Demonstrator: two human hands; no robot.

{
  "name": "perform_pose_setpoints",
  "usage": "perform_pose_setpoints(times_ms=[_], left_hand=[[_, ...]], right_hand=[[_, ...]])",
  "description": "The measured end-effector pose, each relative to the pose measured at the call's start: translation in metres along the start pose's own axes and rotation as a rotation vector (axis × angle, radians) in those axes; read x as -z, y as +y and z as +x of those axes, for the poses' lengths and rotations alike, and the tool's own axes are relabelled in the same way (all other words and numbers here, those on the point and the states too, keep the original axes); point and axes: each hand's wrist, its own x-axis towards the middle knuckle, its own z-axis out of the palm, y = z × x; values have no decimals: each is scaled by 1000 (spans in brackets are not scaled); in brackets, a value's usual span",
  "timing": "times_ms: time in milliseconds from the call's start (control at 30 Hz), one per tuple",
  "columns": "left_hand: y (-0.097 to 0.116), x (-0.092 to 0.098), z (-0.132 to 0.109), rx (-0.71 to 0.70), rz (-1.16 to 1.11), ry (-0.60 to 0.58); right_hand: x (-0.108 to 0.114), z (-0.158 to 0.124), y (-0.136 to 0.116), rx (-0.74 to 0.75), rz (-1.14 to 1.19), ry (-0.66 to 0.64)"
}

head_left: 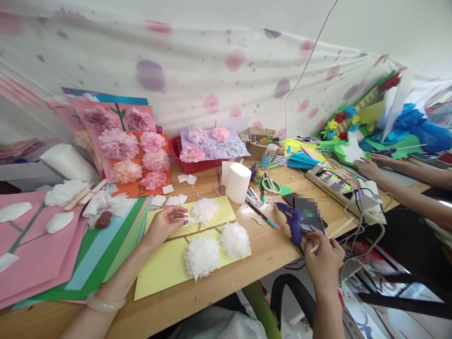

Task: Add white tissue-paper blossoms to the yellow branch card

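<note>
Three white flowers (202, 256) sit on yellow card (155, 275); at its ten o'clock, the left hand (167, 223) pinches a white scrap (190, 218); at three, the right hand (325, 259) grips a pale stick (334, 233). Gluing seems underway, calling next for steady placement.

A yellow sheet (167, 259) lies at the near middle of the wooden table (259, 263), a stack of coloured sheets (60, 256) to its left. Farther back stand a white roll (238, 183) and a red basket (202, 167), white paper squares (176, 200) near the basket; a power strip (348, 195) lies at the right.
</note>
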Motion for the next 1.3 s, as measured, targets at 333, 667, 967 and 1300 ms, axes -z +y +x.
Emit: perform_pose_setpoints(times_ms=[333, 667, 967, 1300], left_hand=[[12, -11, -10, 38, -119, -154], [17, -40, -34, -3, -245, -435], [11, -39, -35, 54, -248, -503], [13, -43, -37, 86, -188, -526]], right_hand=[[55, -7, -56, 133, 210, 274], [54, -66, -196, 328, 729, -516], [38, -79, -201, 369, 814, -737], [23, -89, -199, 174, 1017, -632]])
